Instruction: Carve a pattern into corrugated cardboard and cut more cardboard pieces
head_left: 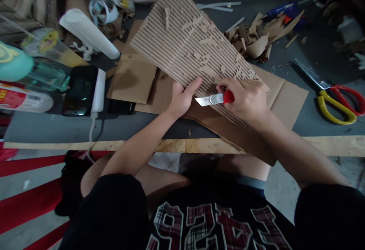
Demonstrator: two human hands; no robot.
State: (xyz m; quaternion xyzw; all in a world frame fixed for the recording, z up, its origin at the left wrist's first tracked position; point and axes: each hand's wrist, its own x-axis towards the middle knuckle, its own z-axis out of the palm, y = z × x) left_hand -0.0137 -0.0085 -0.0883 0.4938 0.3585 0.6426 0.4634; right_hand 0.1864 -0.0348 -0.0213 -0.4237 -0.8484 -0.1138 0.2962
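A corrugated cardboard sheet (176, 33), its ridges bared and dotted with torn paper scraps, is tilted up in front of me. My left hand (183, 97) grips its near edge, thumb on top and the other fingers hidden beneath. In my right hand (246, 100) is a utility knife (216, 98) with a red handle, its wide blade pointing left above the sheet's near edge. That hand also rests against the sheet, fingers curled. Smooth brown cardboard (288, 98) lies under the sheet on the table.
Scissors (323, 86) with red and yellow handles lie at right. Torn cardboard scraps (258, 45) are heaped behind the sheet, near a blue glue gun (282, 10). At left are a phone (80, 90), a white power bank (98, 90), bottles and a white paper roll (88, 33).
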